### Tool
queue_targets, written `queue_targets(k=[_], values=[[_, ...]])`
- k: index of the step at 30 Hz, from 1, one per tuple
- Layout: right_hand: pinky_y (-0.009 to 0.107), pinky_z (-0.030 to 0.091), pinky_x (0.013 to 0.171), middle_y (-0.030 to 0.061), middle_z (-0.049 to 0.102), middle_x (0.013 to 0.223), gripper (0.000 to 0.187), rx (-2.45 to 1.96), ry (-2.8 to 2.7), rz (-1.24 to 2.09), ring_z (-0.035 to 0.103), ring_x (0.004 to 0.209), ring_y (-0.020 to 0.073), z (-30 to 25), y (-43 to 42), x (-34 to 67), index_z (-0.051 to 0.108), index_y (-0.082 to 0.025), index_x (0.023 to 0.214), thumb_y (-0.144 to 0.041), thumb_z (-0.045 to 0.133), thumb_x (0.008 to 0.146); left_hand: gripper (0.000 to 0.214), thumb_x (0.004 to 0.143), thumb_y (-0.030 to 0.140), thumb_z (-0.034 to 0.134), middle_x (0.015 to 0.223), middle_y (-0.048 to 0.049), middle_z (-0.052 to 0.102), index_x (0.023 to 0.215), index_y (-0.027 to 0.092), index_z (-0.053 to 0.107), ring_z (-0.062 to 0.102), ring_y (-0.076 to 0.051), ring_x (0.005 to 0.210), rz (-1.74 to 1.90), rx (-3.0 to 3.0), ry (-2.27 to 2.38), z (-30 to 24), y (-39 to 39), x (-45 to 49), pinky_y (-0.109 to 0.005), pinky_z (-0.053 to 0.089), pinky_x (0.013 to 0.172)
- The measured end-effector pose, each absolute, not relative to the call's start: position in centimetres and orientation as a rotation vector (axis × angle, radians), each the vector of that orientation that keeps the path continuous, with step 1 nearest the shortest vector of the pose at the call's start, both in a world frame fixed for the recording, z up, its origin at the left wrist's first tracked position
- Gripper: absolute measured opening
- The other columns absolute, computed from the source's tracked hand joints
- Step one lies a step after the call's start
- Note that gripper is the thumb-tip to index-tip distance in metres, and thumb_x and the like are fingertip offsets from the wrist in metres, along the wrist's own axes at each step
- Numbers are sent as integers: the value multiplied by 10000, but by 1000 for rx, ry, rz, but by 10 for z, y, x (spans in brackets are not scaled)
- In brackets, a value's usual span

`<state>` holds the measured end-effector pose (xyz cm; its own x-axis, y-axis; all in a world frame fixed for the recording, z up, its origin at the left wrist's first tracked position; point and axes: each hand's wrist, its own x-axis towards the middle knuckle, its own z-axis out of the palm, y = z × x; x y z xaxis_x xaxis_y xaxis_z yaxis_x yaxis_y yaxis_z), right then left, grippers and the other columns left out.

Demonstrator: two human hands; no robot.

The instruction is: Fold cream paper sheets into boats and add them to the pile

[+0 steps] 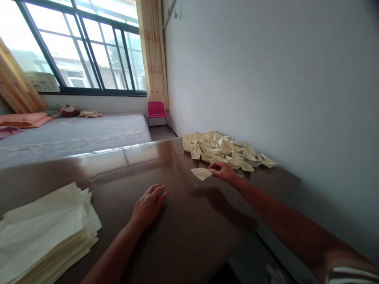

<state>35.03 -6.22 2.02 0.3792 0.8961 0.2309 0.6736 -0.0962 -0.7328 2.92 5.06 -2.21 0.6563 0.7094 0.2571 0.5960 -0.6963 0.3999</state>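
Between the fingertips of my right hand (221,170) is one end of a folded paper boat (201,173), cream in colour. The boat hangs just above the table, in front of a heap of similar paper boats (225,148) by the wall. My left hand (149,203) rests on the brown tabletop (177,236), fingers loosely extended and holding nothing. To its left lies a thick stack of cream paper sheets (44,225) with uneven edges.
The white wall (251,79) borders the table on the right. Beyond the table's far edge are a bed (118,130) with soft toys (70,111), a pink chair (156,109), a curtain (152,51) and a large window (89,47).
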Motion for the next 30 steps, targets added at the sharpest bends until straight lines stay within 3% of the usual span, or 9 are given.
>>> queue_targets(k=[4, 9, 15, 21, 25, 30], values=[[243, 487, 604, 25, 697, 729, 205, -1979, -1181, 102, 619, 620, 140, 51, -72, 429, 675, -173, 837, -321, 568, 744, 347, 929, 434, 375, 1228, -17, 597, 1109, 262, 616, 571, -213, 1107, 559, 2678, 1023, -29, 55, 29, -363, 480, 930], [316, 475, 768, 99, 714, 932, 250, -2205, -775, -277, 641, 865, 223, 77, -88, 533, 694, -171, 902, -299, 575, 724, 334, 935, 400, 363, 1229, -12, 596, 1105, 275, 622, 574, -214, 1106, 508, 2701, 1038, -29, 55, 29, -386, 485, 939], [337, 475, 713, 135, 721, 937, 254, -2419, -576, -267, 661, 838, 265, 65, -68, 588, 728, -173, 902, -277, 617, 698, 319, 928, 381, 378, 1218, -6, 612, 1093, 295, 638, 595, -213, 1084, 522, 2687, 1071, -27, 55, 28, -385, 509, 924], [341, 461, 689, 183, 708, 925, 259, -2518, -613, -292, 653, 858, 286, 63, -51, 586, 739, -150, 857, -340, 614, 732, 309, 921, 381, 386, 1208, 1, 622, 1082, 322, 643, 608, -216, 1070, 547, 2693, 1073, -25, 52, 28, -390, 526, 911], [341, 437, 736, 207, 668, 1060, 393, -2446, -802, -433, 623, 938, 275, 75, -48, 554, 685, -121, 1040, -363, 417, 886, 307, 917, 381, 391, 1211, 5, 621, 1078, 318, 645, 602, -215, 1081, 540, 2706, 1063, -27, 54, 28, -374, 521, 914], [257, 437, 741, 61, 711, 934, 328, -2157, -1486, -263, 631, 841, 181, 54, -20, 432, 693, -213, 968, -426, 454, 896, 310, 932, 345, 369, 1196, -8, 616, 1077, 293, 639, 591, -192, 1077, 520, 2702, 1076, -18, 46, 31, -335, 490, 939]])
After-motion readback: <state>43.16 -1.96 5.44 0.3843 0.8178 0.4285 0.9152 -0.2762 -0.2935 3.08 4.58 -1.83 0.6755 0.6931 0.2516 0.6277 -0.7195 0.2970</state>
